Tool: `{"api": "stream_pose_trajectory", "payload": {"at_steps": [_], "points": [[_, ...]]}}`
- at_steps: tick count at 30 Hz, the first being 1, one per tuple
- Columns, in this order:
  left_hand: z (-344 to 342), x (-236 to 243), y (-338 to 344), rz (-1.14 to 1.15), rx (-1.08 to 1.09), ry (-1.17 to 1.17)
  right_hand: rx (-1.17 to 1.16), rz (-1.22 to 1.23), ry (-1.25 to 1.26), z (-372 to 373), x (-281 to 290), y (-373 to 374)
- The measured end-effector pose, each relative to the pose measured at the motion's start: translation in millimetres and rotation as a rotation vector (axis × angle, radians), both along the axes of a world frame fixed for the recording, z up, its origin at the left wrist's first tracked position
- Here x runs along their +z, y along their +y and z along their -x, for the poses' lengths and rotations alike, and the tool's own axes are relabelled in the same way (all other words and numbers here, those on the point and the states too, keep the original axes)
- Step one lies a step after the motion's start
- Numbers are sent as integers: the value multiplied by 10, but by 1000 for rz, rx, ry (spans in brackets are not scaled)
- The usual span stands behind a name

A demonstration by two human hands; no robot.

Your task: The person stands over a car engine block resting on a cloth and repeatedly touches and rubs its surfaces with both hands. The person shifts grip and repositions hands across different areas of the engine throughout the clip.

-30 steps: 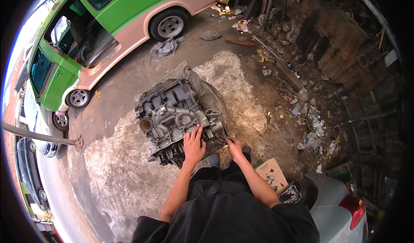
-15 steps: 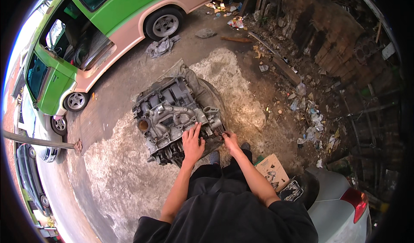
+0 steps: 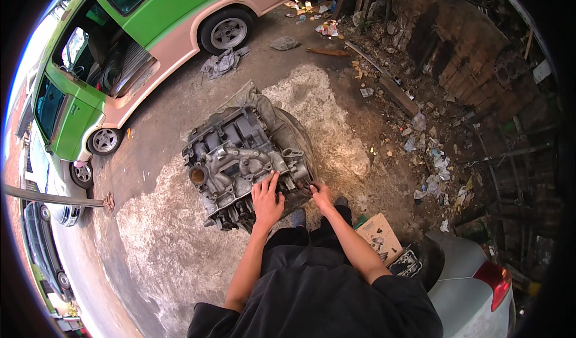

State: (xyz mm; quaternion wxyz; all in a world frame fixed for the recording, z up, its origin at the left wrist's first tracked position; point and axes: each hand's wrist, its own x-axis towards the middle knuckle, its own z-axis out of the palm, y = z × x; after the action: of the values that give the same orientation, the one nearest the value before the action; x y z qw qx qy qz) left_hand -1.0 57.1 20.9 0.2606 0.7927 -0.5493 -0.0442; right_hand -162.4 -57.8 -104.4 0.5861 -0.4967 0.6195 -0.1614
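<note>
Both arms (image 3: 251,260) fwd, L hand (image 3: 267,203) splayed on engine (image 3: 240,161), R hand (image 3: 322,196) curled

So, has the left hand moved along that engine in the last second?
No, not noticeably: the left hand rests at the same place on the engine, below and left of its metal outlet in the picture.

The head-worn fisheye camera looks steeply down past the black shirt (image 3: 312,302) and bare forearms (image 3: 247,266) onto the engine (image 3: 240,161), near and almost mid-frame. Its wide sweep reaches the green van (image 3: 168,14) farther off at upper left and the grey car (image 3: 459,278) at lower right.
</note>
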Motion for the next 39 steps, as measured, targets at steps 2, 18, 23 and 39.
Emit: {"api": "stream_pose_trajectory", "payload": {"at_steps": [2, 18, 23, 39], "points": [[5, 2, 0, -3, 3, -6, 49, 77, 9, -38, -51, -42], [-2, 17, -8, 11, -5, -1, 509, 360, 163, -95, -328, -380], [-10, 7, 0, 15, -13, 5, 606, 406, 152, -1, -108, -467], [-107, -18, -32, 40, -8, 46, 217, 213, 85, 152, -245, 149]]}}
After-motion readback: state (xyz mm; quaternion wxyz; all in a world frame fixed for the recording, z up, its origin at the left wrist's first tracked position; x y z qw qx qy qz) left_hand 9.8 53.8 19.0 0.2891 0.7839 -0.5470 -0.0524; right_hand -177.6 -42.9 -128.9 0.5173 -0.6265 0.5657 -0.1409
